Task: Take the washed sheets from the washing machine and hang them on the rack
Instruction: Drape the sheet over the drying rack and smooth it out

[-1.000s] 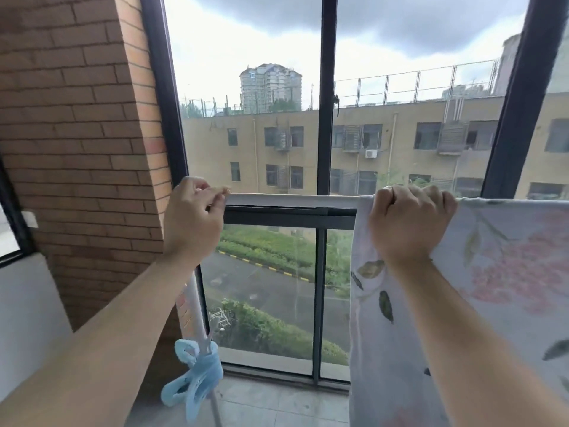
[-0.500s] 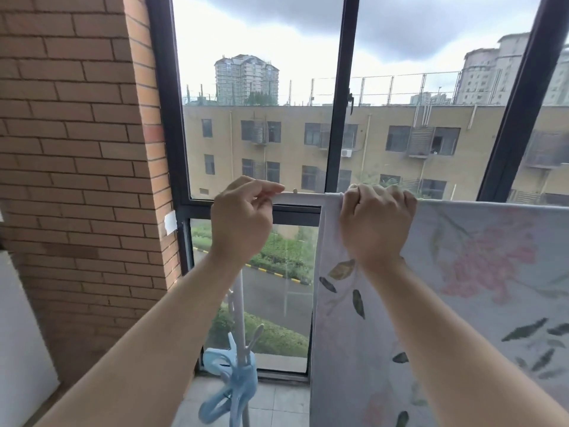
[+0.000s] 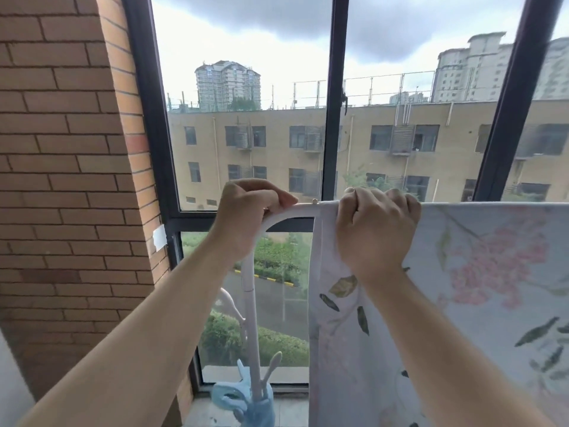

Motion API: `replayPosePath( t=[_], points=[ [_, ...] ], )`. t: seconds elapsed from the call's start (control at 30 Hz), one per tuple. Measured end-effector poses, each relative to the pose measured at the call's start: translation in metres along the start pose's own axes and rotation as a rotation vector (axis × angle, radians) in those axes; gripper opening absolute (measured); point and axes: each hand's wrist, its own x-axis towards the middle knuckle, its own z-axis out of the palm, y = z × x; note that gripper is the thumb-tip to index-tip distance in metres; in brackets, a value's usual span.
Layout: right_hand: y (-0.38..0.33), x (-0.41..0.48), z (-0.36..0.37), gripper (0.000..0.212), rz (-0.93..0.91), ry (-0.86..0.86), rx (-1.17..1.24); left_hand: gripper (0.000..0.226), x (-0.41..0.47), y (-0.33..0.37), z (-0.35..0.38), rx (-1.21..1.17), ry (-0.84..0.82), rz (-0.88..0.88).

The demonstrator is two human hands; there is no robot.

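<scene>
A pale sheet (image 3: 480, 291) printed with pink flowers and dark leaves hangs over the white top bar of the drying rack (image 3: 304, 207), spreading to the right edge of view. My right hand (image 3: 374, 232) grips the sheet's left top edge over the bar, fingers curled round it. My left hand (image 3: 246, 215) grips the bare bar at its curved left corner, a little left of the sheet. The rack's white upright (image 3: 250, 315) drops below my left wrist.
A brick wall (image 3: 67, 180) stands close on the left. Dark-framed windows (image 3: 334, 124) run right behind the rack. Blue clothes pegs (image 3: 246, 399) hang low on the rack's upright. A tiled floor shows at the bottom.
My hands have come closer together along the bar, the left one sliding onto the curved corner. The sheet's left edge has moved leftward with my right hand. The view has shifted right.
</scene>
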Motion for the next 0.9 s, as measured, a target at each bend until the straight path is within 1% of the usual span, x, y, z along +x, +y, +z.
replayPosePath(
  t=[0.1, 0.2, 0.27, 0.33, 0.43, 0.5, 0.53, 0.6, 0.7, 0.77, 0.83, 0.9],
  points=[
    [-0.003, 0.0, -0.002, 0.04, 0.02, 0.014, 0.016, 0.034, 0.002, -0.004, -0.004, -0.125, -0.197, -0.048],
    [-0.008, -0.001, -0.003, 0.039, 0.055, 0.022, -0.004, 0.037, 0.004, -0.009, -0.007, -0.16, -0.289, -0.041],
    [-0.012, 0.001, -0.008, 0.039, 0.102, -0.017, 0.02, 0.039, 0.003, -0.01, -0.007, -0.173, -0.301, -0.053],
    [-0.02, 0.004, -0.013, 0.038, 0.19, -0.093, 0.041, 0.035, 0.005, -0.011, -0.009, -0.179, -0.353, -0.085],
    [-0.033, 0.018, -0.03, 0.03, 0.352, -0.197, 0.142, 0.029, 0.005, -0.014, -0.009, -0.18, -0.403, -0.099],
    [-0.049, 0.03, -0.042, 0.029, 0.488, -0.217, 0.194, 0.027, 0.006, -0.016, -0.01, -0.218, -0.458, -0.107],
    [-0.056, 0.035, -0.047, 0.029, 0.523, -0.214, 0.216, 0.025, 0.006, -0.018, -0.009, -0.235, -0.462, -0.106],
    [-0.069, 0.042, -0.055, 0.03, 0.53, -0.215, 0.219, 0.021, 0.005, -0.019, -0.006, -0.28, -0.446, -0.103],
    [-0.092, 0.045, -0.063, 0.034, 0.495, -0.218, 0.238, 0.02, 0.001, -0.02, -0.005, -0.358, -0.392, -0.097],
    [-0.108, 0.047, -0.066, 0.032, 0.459, -0.238, 0.221, 0.019, -0.001, -0.018, -0.006, -0.41, -0.396, -0.079],
    [-0.122, 0.047, -0.066, 0.029, 0.423, -0.261, 0.187, 0.024, -0.002, -0.02, -0.007, -0.46, -0.41, -0.074],
    [-0.129, 0.042, -0.064, 0.031, 0.405, -0.286, 0.175, 0.033, 0.0, -0.024, -0.008, -0.505, -0.383, -0.082]
  ],
)
